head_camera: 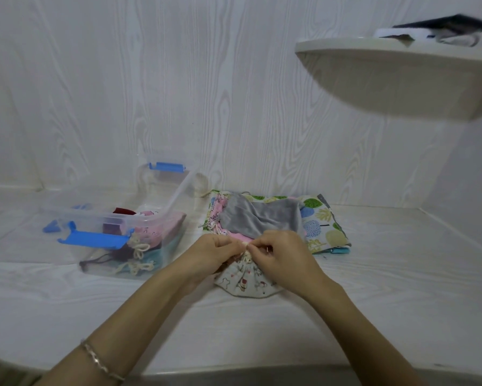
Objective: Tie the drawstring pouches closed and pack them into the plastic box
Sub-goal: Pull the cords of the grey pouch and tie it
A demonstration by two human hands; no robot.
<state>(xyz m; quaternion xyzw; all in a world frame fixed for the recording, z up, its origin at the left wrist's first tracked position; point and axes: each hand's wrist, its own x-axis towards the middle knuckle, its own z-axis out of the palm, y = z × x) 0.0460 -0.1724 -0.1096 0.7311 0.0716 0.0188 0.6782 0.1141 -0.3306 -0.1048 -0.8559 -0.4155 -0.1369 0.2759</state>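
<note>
no readable text, labels or numbers

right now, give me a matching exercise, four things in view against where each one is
Things:
1 grey pouch
2 plastic box
3 printed pouch
4 bracelet

Places:
a round the left forearm
b pinched at its neck by the left hand and right hand
c on top of the fabric pile
d left of the pile

Pairs: 1-c, 2-d, 3-b, 4-a

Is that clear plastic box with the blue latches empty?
No, the plastic box holds several pouches, among them a pink pouch, and cream drawstrings show through its wall.
</note>
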